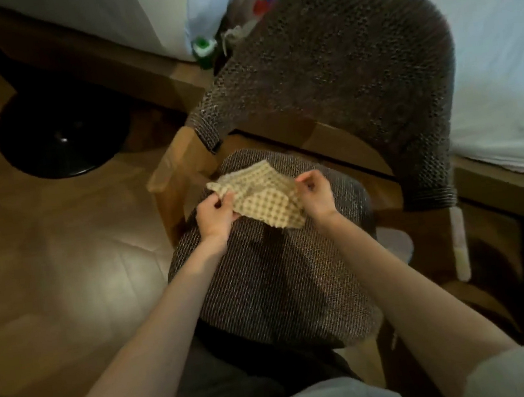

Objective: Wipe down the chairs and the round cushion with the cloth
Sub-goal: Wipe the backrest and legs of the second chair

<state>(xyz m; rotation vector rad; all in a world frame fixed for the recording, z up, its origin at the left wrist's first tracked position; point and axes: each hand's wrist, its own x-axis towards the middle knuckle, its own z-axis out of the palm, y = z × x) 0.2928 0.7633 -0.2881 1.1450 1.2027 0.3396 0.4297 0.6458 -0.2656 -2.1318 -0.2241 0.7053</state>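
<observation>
- While both hands hold it up, the checked beige cloth [264, 198] stretches between the two sets of fingers, just above the far part of the round cushion [276, 281].
- The left hand [215, 213] has its fingers [226, 202] curled round the cloth's left edge, with the fabric bunched in the pinch.
- The right hand [317, 193] pinches the cloth's right edge between the thumb and bent fingers [306, 180].
- A loose corner of the cloth hangs below the right fingers; I cannot tell whether it touches the cushion.
- The cushion, in dark brown weave, lies under both sets of fingers and both wrists, on the seat of the chair [352, 57].
- The chair's woven back curves up beyond the fingers, and its wooden arm shows just past the left fingers.
- Well beyond the left fingers a black round base [60, 133] stands on the wooden floor [48, 255].
- Far past the left fingers, beside the chair back, sits a small green bottle [203, 50].
- Out past the right fingers lies a bed [503, 89] with a white sheet.
</observation>
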